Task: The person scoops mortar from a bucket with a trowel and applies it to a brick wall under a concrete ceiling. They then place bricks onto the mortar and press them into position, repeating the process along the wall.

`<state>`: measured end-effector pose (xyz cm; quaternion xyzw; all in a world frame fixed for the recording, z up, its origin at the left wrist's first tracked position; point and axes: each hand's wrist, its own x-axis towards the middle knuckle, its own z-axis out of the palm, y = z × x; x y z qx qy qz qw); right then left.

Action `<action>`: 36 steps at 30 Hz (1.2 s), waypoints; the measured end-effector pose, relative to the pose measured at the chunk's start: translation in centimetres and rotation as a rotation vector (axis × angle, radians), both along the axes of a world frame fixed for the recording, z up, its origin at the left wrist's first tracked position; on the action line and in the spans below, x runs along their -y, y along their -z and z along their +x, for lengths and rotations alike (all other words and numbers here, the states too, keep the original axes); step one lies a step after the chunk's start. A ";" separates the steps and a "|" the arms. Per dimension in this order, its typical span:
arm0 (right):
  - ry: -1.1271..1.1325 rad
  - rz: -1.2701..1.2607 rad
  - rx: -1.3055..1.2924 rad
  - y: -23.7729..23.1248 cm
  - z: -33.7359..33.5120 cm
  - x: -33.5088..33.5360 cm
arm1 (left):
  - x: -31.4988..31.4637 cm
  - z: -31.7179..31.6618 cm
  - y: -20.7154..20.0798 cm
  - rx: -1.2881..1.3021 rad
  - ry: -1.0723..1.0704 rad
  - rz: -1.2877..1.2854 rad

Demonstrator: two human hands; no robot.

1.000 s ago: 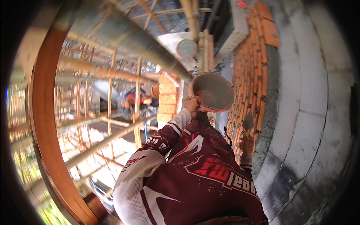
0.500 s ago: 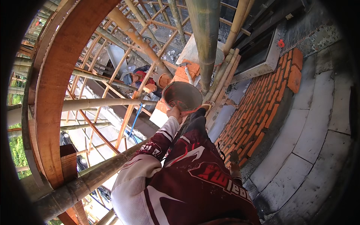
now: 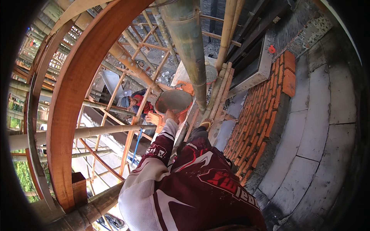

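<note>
My left hand (image 3: 170, 116) is closed on the near rim of a round bucket (image 3: 187, 108), its fingers curled over the edge. Grey mortar or a grey-coated inside shows in the bucket's mouth. The bucket is over a plank platform with orange bricks (image 3: 154, 119) beside it. Just right of the hand, part of my foot in a sandal (image 3: 207, 123) rests on the boards. My right hand does not show; the maroon and white shirt (image 3: 200, 181) fills the lower middle.
Bamboo poles (image 3: 183, 46) and thin wooden lattice surround me, with a curved timber (image 3: 73, 104) at left. Below, a co-worker in a cap and red vest (image 3: 143, 106) is near the bucket. At right stand a brick wall (image 3: 258, 127) and grey blocks (image 3: 316, 115). A second bucket (image 3: 210, 73) sits farther off.
My left hand and the bucket have shifted left and slightly down in the picture, next to the orange bricks. The whole view has also turned a little.
</note>
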<state>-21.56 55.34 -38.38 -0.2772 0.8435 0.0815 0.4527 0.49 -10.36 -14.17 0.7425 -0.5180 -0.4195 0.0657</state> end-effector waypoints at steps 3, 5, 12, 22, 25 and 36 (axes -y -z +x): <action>-0.165 -0.151 -0.106 0.9 1.0 -0.3 | 3.6 -0.4 -1.5 0.299 0.289 -0.043; -0.269 -0.248 -0.179 0.1 1.7 0.1 | 5.7 -0.5 -1.3 0.214 0.269 -0.057; 0.056 -0.105 0.042 -4.7 2.0 3.6 | 15.7 -2.4 -0.5 0.301 0.390 -0.363; 0.350 -0.077 0.105 -12.4 0.4 9.3 | 39.1 -4.7 -15.6 -1.422 -0.859 -0.381; 0.384 -0.080 0.112 -13.1 0.3 9.8 | 35.0 -6.3 -16.5 -1.343 -0.521 -0.312; 0.411 -0.079 0.130 -14.1 1.7 9.8 | -3.7 -1.7 19.4 0.147 0.869 0.226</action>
